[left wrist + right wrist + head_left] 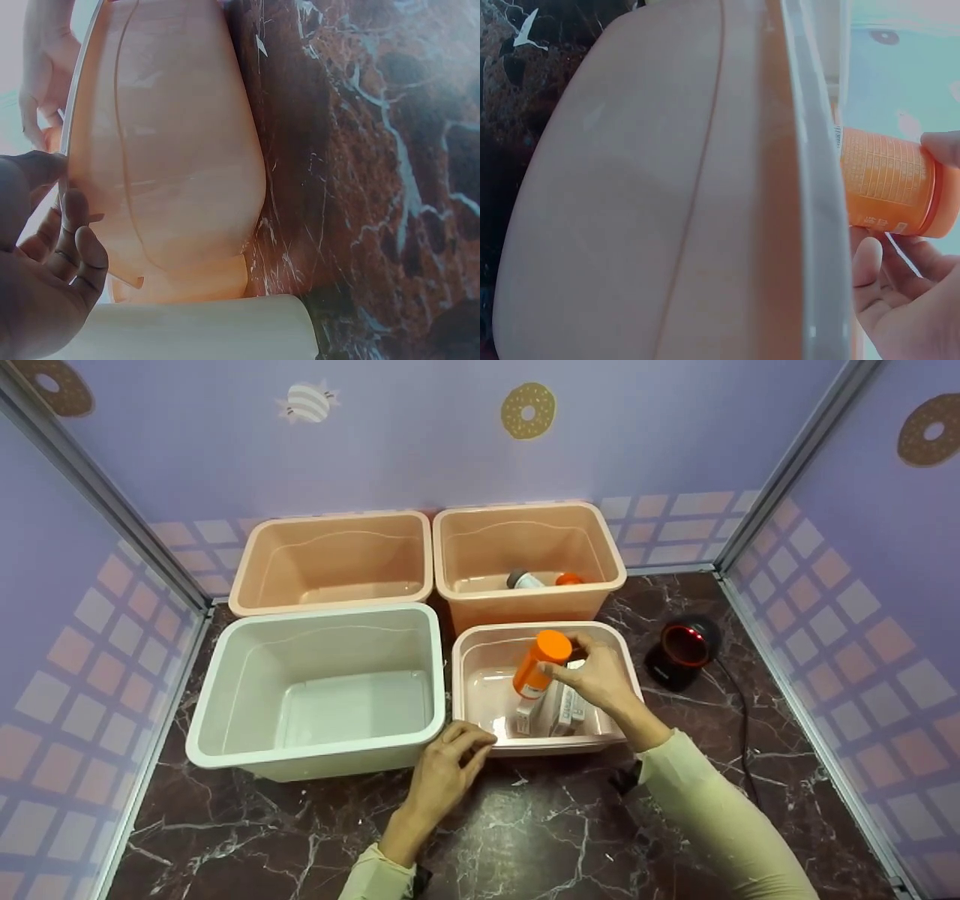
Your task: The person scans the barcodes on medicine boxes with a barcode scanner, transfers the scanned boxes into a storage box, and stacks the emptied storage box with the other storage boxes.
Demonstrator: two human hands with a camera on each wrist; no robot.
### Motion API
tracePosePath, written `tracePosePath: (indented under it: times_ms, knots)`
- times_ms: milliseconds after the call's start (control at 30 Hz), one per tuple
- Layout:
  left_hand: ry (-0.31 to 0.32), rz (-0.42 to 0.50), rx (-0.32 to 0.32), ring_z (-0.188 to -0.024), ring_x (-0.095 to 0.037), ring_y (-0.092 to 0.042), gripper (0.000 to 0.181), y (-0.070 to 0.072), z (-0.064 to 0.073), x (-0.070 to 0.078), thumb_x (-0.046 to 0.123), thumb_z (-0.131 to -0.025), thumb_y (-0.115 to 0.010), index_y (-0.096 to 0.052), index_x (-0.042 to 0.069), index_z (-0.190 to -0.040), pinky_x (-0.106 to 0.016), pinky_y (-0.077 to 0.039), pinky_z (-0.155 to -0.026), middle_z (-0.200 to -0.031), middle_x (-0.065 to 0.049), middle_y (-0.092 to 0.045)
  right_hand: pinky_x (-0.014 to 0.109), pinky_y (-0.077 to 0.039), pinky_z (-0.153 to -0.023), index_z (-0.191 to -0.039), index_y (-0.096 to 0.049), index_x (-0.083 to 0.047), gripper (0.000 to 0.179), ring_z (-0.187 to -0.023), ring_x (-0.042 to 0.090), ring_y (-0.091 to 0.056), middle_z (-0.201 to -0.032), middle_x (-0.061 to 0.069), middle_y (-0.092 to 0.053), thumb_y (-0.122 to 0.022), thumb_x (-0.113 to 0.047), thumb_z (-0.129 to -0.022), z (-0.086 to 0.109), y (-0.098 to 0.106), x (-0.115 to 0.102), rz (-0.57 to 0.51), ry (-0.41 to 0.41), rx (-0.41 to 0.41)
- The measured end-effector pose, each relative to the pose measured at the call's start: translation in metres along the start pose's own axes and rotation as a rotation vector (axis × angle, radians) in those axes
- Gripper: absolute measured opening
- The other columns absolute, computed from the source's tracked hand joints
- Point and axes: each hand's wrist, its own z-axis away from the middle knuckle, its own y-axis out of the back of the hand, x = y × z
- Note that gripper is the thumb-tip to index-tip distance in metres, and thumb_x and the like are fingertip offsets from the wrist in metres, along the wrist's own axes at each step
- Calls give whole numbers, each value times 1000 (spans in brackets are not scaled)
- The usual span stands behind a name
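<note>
My right hand [600, 675] holds an orange bottle [534, 671] with an orange lid, tilted above the small pale pink bin [547, 746]. In the right wrist view, the thumb is on the lid end of the bottle [889, 180], whose side carries printed text. My left hand [444, 769] is at the front left corner of that bin, its thumb and fingers pinching the rim, as the left wrist view also shows. White printed boxes [568, 712] lie inside the bin below the bottle.
A pale green bin [315, 754] stands to the left. Behind are two peach bins; the right one [525, 594] holds a grey-capped bottle [525, 580] and an orange item [569, 578]. A black scanner-like device [679, 652] with red lights and a cable sits at right.
</note>
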Motion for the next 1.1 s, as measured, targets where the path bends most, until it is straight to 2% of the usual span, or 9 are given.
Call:
tracePosePath:
  times_ms: [200, 400, 600, 867, 1100]
  knots:
    - [-9, 15, 10, -84, -7, -66, 11, 0, -1, 1, 15, -89, -75, -75, 18, -99, -20, -56, -73, -98, 7, -67, 24, -50, -79, -118, -68, -5, 48, -92, 18, -63, -107, 13, -72, -86, -24, -77, 3, 12, 2, -47, -28, 47]
    - [-18, 18, 18, -82, -6, -65, 11, 1, 0, 1, 14, -89, -75, -75, 18, -99, -18, -55, -72, -98, 6, -67, 22, -54, -83, -124, -66, -5, 52, -97, 16, -64, -113, 15, -72, -85, -24, -79, 6, 25, 4, -68, -68, 104]
    - [-6, 9, 12, -81, -5, -64, 11, 1, 0, 2, 15, -89, -75, -75, 18, -100, -18, -55, -71, -99, 6, -67, 14, -51, -80, -123, -68, -5, 51, -94, 12, -65, -112, 16, -73, -85, -28, -80, 8, 37, 6, -69, -77, 153]
    - [9, -12, 2, -81, -5, -64, 11, 2, 0, 3, 16, -89, -75, -75, 19, -100, -20, -56, -71, -98, 7, -67, 10, -50, -74, -122, -68, -4, 52, -88, 5, -63, -111, 16, -72, -84, -31, -80, 10, 54, 11, 6, -117, 218]
    - [5, 0, -1, -82, -6, -64, 11, 1, 0, 2, 16, -90, -75, -75, 19, -100, -21, -56, -72, -98, 7, -66, 10, -51, -76, -122, -66, -2, 51, -87, 2, -64, -113, 15, -70, -83, -29, -82, 13, 70, 16, -47, -145, 267]
